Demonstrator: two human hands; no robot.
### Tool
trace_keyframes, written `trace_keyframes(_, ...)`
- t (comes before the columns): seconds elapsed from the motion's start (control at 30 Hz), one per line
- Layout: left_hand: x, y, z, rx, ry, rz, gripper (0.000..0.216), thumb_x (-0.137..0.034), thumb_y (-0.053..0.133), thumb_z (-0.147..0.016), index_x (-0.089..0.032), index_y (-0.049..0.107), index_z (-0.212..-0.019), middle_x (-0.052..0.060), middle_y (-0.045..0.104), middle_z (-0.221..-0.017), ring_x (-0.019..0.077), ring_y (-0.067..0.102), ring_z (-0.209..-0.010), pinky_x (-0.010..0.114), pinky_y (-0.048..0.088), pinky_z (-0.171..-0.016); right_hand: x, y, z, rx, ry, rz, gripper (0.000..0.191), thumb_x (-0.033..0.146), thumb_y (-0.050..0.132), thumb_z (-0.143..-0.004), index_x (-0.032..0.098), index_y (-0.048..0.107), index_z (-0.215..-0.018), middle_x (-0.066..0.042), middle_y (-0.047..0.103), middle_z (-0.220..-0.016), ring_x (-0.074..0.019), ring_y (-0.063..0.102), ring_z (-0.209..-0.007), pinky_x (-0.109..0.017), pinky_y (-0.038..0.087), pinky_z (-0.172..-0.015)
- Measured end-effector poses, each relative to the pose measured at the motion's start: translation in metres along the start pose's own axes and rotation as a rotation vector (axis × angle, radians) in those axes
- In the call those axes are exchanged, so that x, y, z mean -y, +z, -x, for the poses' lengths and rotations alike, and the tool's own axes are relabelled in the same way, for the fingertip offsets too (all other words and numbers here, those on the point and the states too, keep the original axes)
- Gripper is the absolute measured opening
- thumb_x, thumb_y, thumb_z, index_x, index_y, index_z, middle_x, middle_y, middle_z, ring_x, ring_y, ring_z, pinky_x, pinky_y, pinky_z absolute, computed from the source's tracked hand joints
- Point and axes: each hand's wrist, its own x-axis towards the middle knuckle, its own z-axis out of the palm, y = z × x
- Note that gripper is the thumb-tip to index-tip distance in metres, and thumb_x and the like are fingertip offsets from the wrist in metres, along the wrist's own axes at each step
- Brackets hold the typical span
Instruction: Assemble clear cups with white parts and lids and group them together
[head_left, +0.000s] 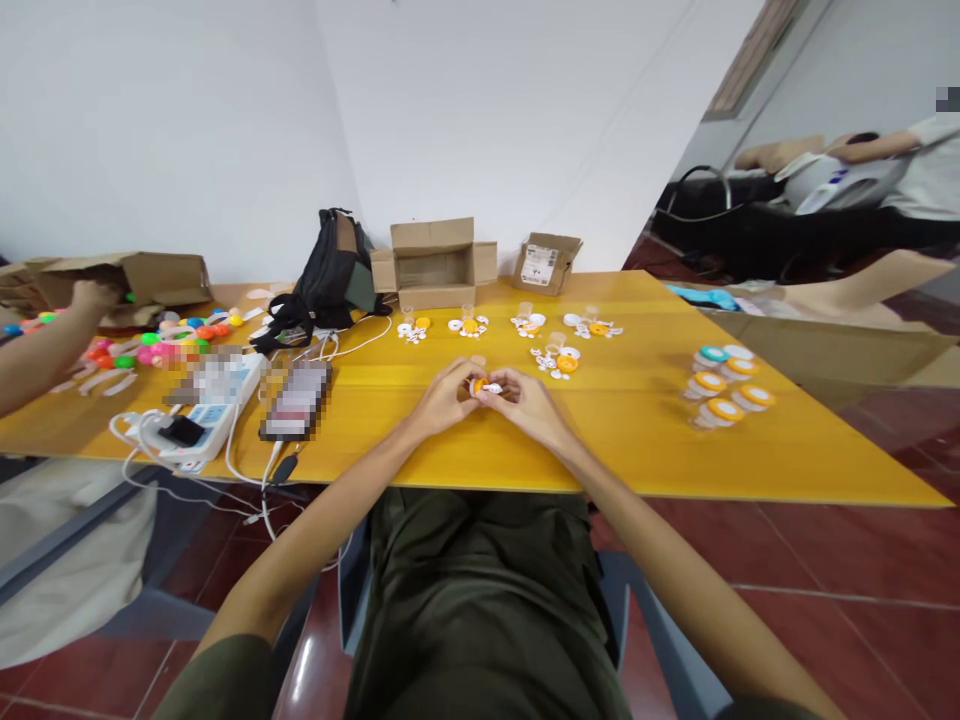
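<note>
My left hand [442,397] and my right hand [525,400] meet over the yellow table [637,440], fingers pinched together on a small orange and white part [484,386]. Just beyond them lie several little heaps of white and orange parts [559,360] with small clear cups. A group of finished round pieces with orange and teal tops [724,385] stands to the right of my right hand.
A phone [296,400] and a power strip with cables [202,410] lie left of my hands. A black backpack [330,275] and open cardboard boxes [435,262] stand at the back. Another person's arm [45,345] reaches among colourful parts at far left.
</note>
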Motion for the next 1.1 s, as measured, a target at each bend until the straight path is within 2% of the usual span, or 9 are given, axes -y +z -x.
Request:
trace_keyframes(0.27, 0.007, 0.003, 0.001, -0.025, -0.016, 0.122, 0.028, -0.024, 0.080, -0.082, -0.020, 0.067, -0.106, 0.007, 0.068, -0.110, 0.0194, 0.069, -0.101, 0.033, 0.059, -0.087, -0.004, -0.003, 0.000, 0.002, 0.003, -0.004, 0.034, 0.052, 0.081, -0.073, 0.023, 0.074, -0.089, -0.005, 0.079, -0.090, -0.0243, 0.073, -0.082, -0.037, 0.059, -0.078)
trace_keyframes(0.4, 0.011, 0.005, -0.001, -0.041, -0.090, 0.297, 0.045, -0.028, 0.089, -0.071, -0.020, 0.067, -0.109, 0.009, 0.069, -0.117, 0.0201, 0.070, -0.103, 0.035, 0.059, -0.092, -0.004, -0.005, -0.001, -0.023, 0.017, -0.113, 0.042, 0.057, 0.084, -0.066, 0.023, 0.073, -0.087, -0.005, 0.079, -0.091, -0.0247, 0.074, -0.086, -0.038, 0.059, -0.081)
trace_keyframes(0.57, 0.010, 0.003, -0.004, -0.057, -0.219, 0.444, 0.042, -0.029, 0.089, -0.069, -0.018, 0.069, -0.104, 0.008, 0.072, -0.114, 0.0191, 0.072, -0.099, 0.035, 0.059, -0.093, -0.001, -0.008, -0.001, -0.040, 0.063, -0.219, 0.046, 0.057, 0.089, -0.059, 0.023, 0.073, -0.086, -0.004, 0.079, -0.090, -0.0239, 0.074, -0.086, -0.040, 0.059, -0.086)
trace_keyframes(0.8, 0.002, 0.000, -0.007, -0.057, -0.318, 0.446, 0.037, -0.036, 0.091, -0.064, -0.016, 0.073, -0.090, 0.004, 0.076, -0.088, 0.0179, 0.072, -0.083, 0.034, 0.059, -0.086, 0.003, -0.008, -0.001, -0.016, 0.095, -0.260, 0.044, 0.051, 0.092, -0.056, 0.024, 0.075, -0.085, -0.004, 0.080, -0.092, -0.0252, 0.075, -0.088, -0.041, 0.059, -0.088)
trace_keyframes(0.97, -0.001, -0.001, -0.008, -0.068, -0.295, 0.390, 0.034, -0.035, 0.092, -0.064, -0.017, 0.075, -0.088, 0.004, 0.076, -0.086, 0.0170, 0.070, -0.080, 0.032, 0.058, -0.082, 0.004, -0.009, 0.000, -0.014, 0.105, -0.269, 0.044, 0.049, 0.093, -0.053, 0.024, 0.077, -0.085, -0.004, 0.082, -0.094, -0.0256, 0.076, -0.091, -0.042, 0.059, -0.092)
trace_keyframes(1.1, -0.002, -0.001, -0.006, -0.066, -0.237, 0.344, 0.032, -0.036, 0.091, -0.066, -0.018, 0.076, -0.087, 0.004, 0.075, -0.089, 0.0167, 0.067, -0.081, 0.031, 0.056, -0.082, 0.004, -0.009, 0.000, 0.004, 0.167, -0.276, 0.046, 0.051, 0.093, -0.053, 0.022, 0.079, -0.086, -0.006, 0.082, -0.093, -0.0248, 0.076, -0.086, -0.041, 0.060, -0.087)
